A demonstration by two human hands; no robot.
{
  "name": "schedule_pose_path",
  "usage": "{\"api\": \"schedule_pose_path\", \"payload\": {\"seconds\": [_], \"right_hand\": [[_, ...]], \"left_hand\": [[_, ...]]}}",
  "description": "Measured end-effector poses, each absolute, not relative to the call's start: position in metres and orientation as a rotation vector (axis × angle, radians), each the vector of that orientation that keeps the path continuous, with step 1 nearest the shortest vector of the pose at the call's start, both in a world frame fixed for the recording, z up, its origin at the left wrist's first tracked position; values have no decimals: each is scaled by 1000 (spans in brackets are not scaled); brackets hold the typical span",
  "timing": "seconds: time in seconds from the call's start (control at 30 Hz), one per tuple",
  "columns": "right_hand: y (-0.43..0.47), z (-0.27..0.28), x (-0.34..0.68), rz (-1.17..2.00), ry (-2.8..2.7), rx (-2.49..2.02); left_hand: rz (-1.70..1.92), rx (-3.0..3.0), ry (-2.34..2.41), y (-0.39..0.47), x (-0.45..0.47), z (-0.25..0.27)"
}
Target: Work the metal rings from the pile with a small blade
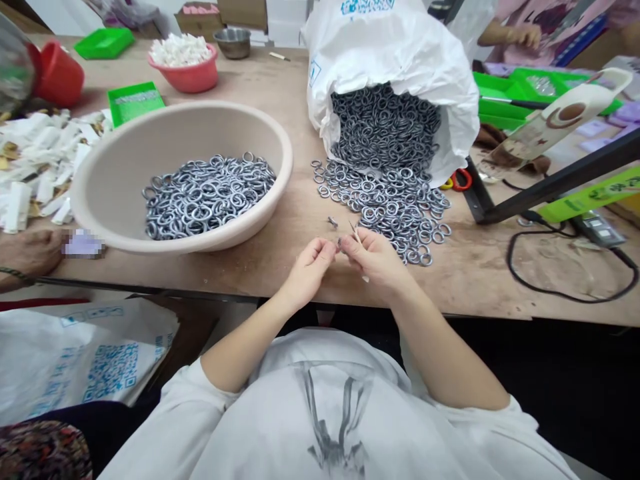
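Observation:
My left hand [311,270] and my right hand [377,263] meet above the table's near edge, fingertips pinched close together. Between them is a small dark grey piece [340,245], seemingly a ring, mostly hidden by the fingers. Small thin scissors [355,233] sit in my right hand, their pointed blades sticking up past the thumb. Just beyond the fingers lies a small loose grey piece [333,222]. Many shiny grey rings [395,200] are spread beside my right hand, spilling from a white sack [390,47] lying on its side.
A wide beige basin [110,193] with a heap of grey rings stands left. White pieces [35,167] and a co-worker's hand [30,253] are farther left. On the right are a black metal bar [560,177] and a cable [560,288]. Green trays [135,103] stand behind.

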State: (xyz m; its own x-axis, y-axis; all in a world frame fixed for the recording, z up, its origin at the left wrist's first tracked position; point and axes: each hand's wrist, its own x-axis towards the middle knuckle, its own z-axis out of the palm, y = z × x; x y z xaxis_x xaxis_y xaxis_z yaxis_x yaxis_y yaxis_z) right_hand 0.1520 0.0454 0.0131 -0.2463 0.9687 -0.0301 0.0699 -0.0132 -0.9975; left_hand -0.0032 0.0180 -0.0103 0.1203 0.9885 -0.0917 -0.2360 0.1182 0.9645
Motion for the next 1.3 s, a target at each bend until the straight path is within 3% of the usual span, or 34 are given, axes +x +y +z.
{"api": "schedule_pose_path", "payload": {"seconds": [0.2, 0.37, 0.47, 0.57, 0.87, 1.1, 1.3], "right_hand": [[23, 11, 140, 1577, -1094, -1097], [18, 12, 144, 1199, -1266, -1107], [18, 13, 147, 1176, -1382, -1085], [19, 15, 153, 1114, -1460, -1122], [1, 23, 159, 505, -2047, -1102], [8, 20, 163, 558, -2090, -1138], [63, 3, 161, 517, -2040, -1604]], "left_hand": [[1140, 1311, 1050, 11, 4, -10], [1106, 957, 884, 8, 8, 0], [1029, 781, 799, 5, 10, 5], [980, 703, 756, 2, 9, 10], [982, 637, 688, -1, 5, 7], [940, 652, 645, -3, 4, 8], [821, 810, 629, -9, -5, 7]]}}
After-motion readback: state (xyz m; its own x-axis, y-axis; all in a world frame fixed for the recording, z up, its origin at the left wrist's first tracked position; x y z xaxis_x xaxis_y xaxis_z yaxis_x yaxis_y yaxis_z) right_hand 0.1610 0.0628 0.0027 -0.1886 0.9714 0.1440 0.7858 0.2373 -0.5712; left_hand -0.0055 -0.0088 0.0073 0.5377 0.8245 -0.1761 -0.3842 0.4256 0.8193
